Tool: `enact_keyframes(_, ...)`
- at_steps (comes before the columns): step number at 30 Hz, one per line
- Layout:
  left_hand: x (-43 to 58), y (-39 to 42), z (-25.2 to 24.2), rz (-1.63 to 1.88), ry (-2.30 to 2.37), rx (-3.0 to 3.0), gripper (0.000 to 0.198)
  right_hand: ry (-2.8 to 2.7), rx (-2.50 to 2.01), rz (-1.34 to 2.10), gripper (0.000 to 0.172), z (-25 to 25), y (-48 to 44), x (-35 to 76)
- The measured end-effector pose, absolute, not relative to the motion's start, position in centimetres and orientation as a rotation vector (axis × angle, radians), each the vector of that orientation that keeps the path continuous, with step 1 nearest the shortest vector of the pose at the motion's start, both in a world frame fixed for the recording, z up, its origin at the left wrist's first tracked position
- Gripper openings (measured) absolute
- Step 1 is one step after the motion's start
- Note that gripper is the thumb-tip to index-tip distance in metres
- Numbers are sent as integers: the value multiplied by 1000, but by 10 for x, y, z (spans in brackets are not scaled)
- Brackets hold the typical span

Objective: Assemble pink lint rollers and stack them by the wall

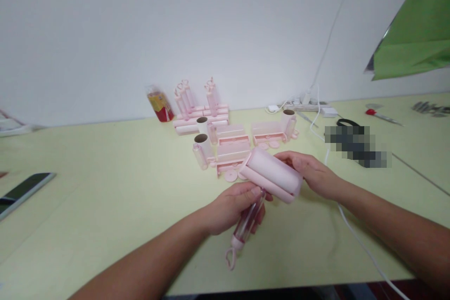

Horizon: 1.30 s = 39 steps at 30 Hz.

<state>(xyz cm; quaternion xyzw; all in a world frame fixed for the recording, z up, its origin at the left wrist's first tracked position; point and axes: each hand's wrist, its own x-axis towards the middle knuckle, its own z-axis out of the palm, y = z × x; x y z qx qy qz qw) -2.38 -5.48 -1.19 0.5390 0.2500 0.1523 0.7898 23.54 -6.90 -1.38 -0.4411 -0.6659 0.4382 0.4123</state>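
Note:
Between my hands is a pink lint roller (272, 173), its white roll showing inside the cover and a heart-shaped loop at the handle's end. My left hand (234, 206) is closed around the clear handle just below the head. At the far right end of the head, my right hand (311, 173) grips the cover, with its fingers partly hidden behind it. Just beyond lie loose parts: clear-pink covers (234, 152), white paper rolls (201, 143), a loose handle (200, 156) and small pink discs (231, 176).
Several assembled lint rollers (197, 115) stand by the wall beside a red and yellow packet (161, 105). A white cable (355, 239) runs past my right arm from a power strip (305, 107). A red-handled tool (383, 116) and a dark-screened device (24, 192) lie on the table.

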Motion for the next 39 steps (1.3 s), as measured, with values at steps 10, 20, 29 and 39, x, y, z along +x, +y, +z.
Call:
enact_keyframes(10, -39, -53, 24, 659, 457, 1209, 36, -1487, -978, 1216, 53, -21, -65, 233)
enact_keyframes(20, -52, -40, 42, 543, 404, 1295, 21, -1571, -997, 1192, 44, -26, -64, 235)
enact_keyframes(29, -34, 22, 129, 624, 1103, 2236, 59, -1603, -1011, 1184, 43, -29, -63, 228)
enact_keyframes(39, 68, 151, 149, -97, 1635, 3176, 33, -1678, -1032, 1192, 45, -29, -65, 225)
